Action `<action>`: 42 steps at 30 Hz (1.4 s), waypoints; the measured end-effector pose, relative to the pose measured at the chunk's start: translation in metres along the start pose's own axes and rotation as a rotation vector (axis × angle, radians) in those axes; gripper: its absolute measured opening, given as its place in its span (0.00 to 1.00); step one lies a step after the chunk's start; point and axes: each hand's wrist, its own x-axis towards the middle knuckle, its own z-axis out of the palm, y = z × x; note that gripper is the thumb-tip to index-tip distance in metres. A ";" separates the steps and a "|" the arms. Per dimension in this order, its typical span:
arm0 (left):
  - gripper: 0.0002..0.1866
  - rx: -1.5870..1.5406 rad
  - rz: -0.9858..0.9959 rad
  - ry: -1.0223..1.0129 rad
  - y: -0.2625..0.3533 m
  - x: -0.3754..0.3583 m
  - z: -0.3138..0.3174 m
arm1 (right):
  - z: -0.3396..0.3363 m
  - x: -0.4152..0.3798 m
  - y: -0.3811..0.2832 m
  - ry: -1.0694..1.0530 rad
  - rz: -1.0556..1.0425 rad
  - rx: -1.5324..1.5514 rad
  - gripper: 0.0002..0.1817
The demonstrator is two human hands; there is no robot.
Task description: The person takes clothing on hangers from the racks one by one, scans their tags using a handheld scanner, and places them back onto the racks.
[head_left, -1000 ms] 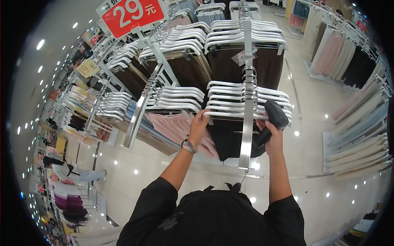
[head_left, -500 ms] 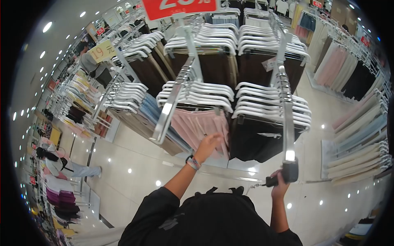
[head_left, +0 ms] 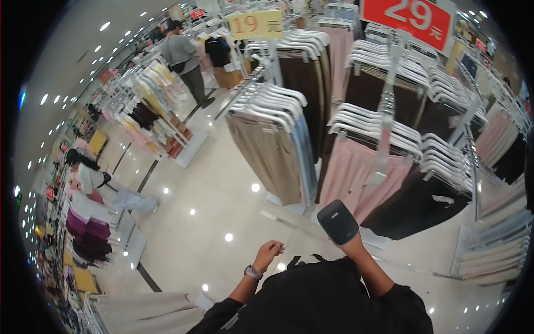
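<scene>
My right hand (head_left: 351,245) grips a black handheld device (head_left: 338,221) with a rounded square head and a small pale logo. The device covers most of those fingers, and it is in front of the pink trousers (head_left: 347,167). Beside the pink ones hang black trousers (head_left: 417,203) with a pale tag. Low over the floor, my left hand (head_left: 269,255) is closed with its fingers curled, and nothing shows in it. A wristband (head_left: 253,272) is on the left wrist. Khaki trousers (head_left: 261,158) hang on white hangers farther forward.
Metal racks with white hangers (head_left: 272,103) stand ahead and right. Above them are a red price sign (head_left: 411,19) and a yellow one (head_left: 255,24). One person (head_left: 183,61) stands beyond the racks; another (head_left: 105,181) is at left. Pale garments (head_left: 142,314) hang at lower left.
My view has swung left. My left hand has come away from the pink trousers and closed. My right hand has raised the black device, turning its flat face toward me.
</scene>
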 end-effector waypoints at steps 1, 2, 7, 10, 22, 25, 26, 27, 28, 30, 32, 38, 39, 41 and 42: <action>0.13 -0.004 0.002 0.017 -0.005 -0.010 -0.017 | 0.014 0.015 -0.008 0.007 -0.010 0.063 0.28; 0.13 -0.057 -0.002 0.084 -0.011 -0.019 -0.031 | 0.031 0.026 0.002 -0.007 0.065 0.140 0.13; 0.11 -0.212 -0.032 0.346 -0.027 -0.046 -0.071 | 0.083 0.104 0.004 -0.040 0.162 0.343 0.10; 0.11 -0.254 -0.023 0.418 -0.032 -0.052 -0.087 | 0.104 0.164 -0.012 -0.055 0.338 0.995 0.12; 0.10 -0.254 -0.102 0.528 0.028 0.029 -0.166 | 0.210 0.360 0.016 0.209 0.334 1.159 0.25; 0.10 -0.250 -0.064 0.486 0.066 0.079 -0.184 | 0.210 0.379 0.013 0.223 0.354 1.228 0.25; 0.10 -0.225 -0.013 0.463 0.078 0.096 -0.190 | 0.209 0.381 0.013 0.222 0.377 1.284 0.25; 0.10 -0.201 0.034 0.439 0.090 0.110 -0.194 | 0.210 0.383 0.015 0.222 0.403 1.341 0.24; 0.10 -0.201 0.029 0.434 0.103 0.124 -0.195 | 0.212 0.384 0.016 0.232 0.405 1.329 0.23; 0.10 -0.227 0.090 0.400 0.128 0.147 -0.197 | 0.210 0.386 0.012 0.247 0.409 1.341 0.24; 0.11 -0.202 0.096 0.361 0.146 0.160 -0.198 | 0.206 0.385 0.005 0.258 0.406 1.354 0.24; 0.11 -0.084 0.198 0.260 0.185 0.194 -0.217 | 0.190 0.364 -0.022 0.346 0.246 1.318 0.27; 0.10 -0.072 0.236 0.241 0.190 0.199 -0.221 | 0.187 0.358 -0.027 0.364 0.244 1.308 0.27; 0.10 -0.065 0.268 0.184 0.202 0.209 -0.228 | 0.184 0.344 -0.042 0.394 0.185 1.255 0.28; 0.10 -0.021 0.340 0.158 0.212 0.212 -0.229 | 0.185 0.334 -0.049 0.418 0.176 1.214 0.29</action>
